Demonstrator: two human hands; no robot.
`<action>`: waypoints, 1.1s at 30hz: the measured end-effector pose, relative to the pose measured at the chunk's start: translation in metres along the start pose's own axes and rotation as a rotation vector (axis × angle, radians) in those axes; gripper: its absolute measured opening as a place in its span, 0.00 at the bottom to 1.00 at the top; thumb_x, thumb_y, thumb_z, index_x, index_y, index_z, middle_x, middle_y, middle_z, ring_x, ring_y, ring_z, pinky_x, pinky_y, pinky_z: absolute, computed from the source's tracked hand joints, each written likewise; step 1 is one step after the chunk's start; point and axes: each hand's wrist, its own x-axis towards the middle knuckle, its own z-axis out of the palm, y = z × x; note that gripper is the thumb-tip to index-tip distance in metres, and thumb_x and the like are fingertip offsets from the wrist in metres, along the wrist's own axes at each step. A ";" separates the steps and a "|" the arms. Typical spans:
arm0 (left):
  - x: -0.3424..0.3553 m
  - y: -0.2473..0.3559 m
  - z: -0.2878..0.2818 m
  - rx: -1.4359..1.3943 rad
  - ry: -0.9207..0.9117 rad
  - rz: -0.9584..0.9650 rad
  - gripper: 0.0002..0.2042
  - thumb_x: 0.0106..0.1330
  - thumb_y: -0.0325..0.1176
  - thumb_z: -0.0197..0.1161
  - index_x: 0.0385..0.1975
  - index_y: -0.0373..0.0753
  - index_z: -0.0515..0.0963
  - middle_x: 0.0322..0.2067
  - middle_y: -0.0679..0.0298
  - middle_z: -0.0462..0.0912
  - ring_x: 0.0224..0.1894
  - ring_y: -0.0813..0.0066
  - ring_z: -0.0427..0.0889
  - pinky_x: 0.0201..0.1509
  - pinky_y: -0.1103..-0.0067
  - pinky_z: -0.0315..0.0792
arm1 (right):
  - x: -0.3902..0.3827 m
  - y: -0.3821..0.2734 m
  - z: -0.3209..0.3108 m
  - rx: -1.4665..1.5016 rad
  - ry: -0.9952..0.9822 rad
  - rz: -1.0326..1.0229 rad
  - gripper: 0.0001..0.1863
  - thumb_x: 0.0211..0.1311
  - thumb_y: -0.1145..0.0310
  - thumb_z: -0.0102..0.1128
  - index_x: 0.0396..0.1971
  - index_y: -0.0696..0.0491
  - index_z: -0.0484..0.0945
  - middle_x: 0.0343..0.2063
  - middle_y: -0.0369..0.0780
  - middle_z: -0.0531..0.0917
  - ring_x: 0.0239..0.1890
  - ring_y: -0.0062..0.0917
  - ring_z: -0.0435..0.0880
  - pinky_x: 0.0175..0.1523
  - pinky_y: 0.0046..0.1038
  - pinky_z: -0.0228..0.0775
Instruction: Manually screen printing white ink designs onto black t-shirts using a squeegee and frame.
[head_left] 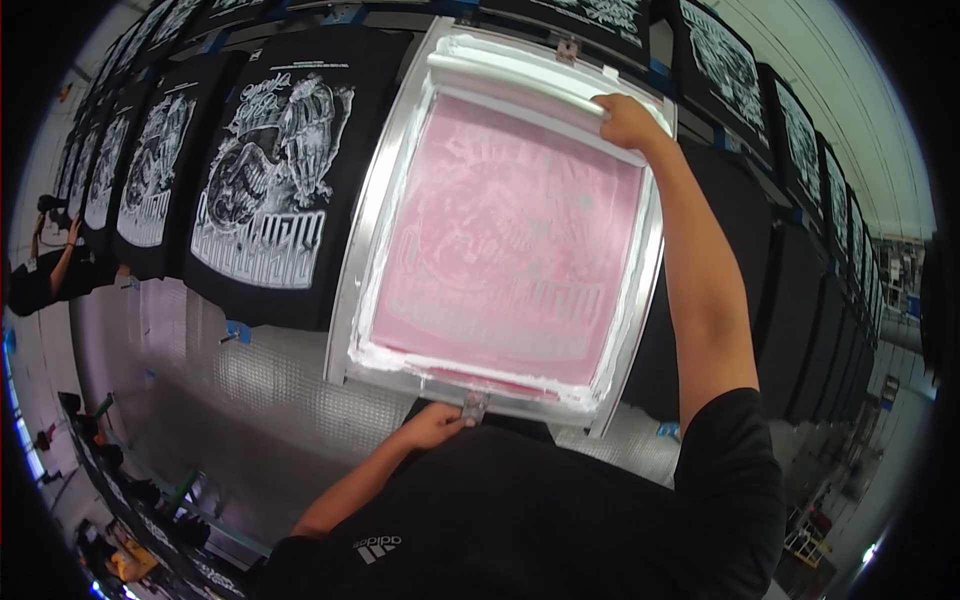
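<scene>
A screen printing frame [376, 240] with a pink mesh [500, 250] lies in front of me, its stencil showing the same design as the printed shirts. White ink [410, 358] rims the mesh. My right hand [628, 122] is closed round the right end of a long squeegee [510, 83], which lies across the far end of the screen, in white ink. At the near edge of the frame, my left hand [437, 425] grips a small metal clamp [475, 405]; its fingertips are partly hidden.
Black shirts with white prints [270, 170] run along the left on boards. Black shirts with no visible print [735, 270] lie to the right. Another person [60, 265] stands at the far left. A textured silver surface [280, 370] spans the near side.
</scene>
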 end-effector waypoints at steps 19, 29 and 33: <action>0.011 0.003 -0.013 0.095 -0.093 0.074 0.13 0.69 0.41 0.62 0.31 0.36 0.79 0.18 0.72 0.72 0.21 0.84 0.69 0.28 0.81 0.68 | -0.347 -0.210 0.055 0.222 0.238 0.028 0.20 0.41 0.81 0.57 0.39 0.52 0.79 0.30 0.39 0.82 0.35 0.36 0.79 0.43 0.38 0.67; -0.001 0.133 -0.056 0.859 -0.112 0.045 0.20 0.63 0.53 0.63 0.28 0.39 0.82 0.23 0.52 0.82 0.24 0.58 0.81 0.31 0.66 0.73 | -0.058 -0.022 0.044 -0.056 0.555 -0.108 0.19 0.47 0.79 0.55 0.42 0.50 0.79 0.32 0.37 0.82 0.40 0.33 0.79 0.46 0.38 0.66; 0.069 0.239 -0.125 0.972 0.534 0.298 0.16 0.61 0.47 0.68 0.34 0.39 0.83 0.22 0.59 0.82 0.25 0.61 0.82 0.34 0.67 0.76 | -0.015 -0.015 0.075 -0.084 0.562 -0.118 0.20 0.48 0.78 0.55 0.45 0.50 0.77 0.36 0.37 0.81 0.43 0.33 0.78 0.49 0.37 0.66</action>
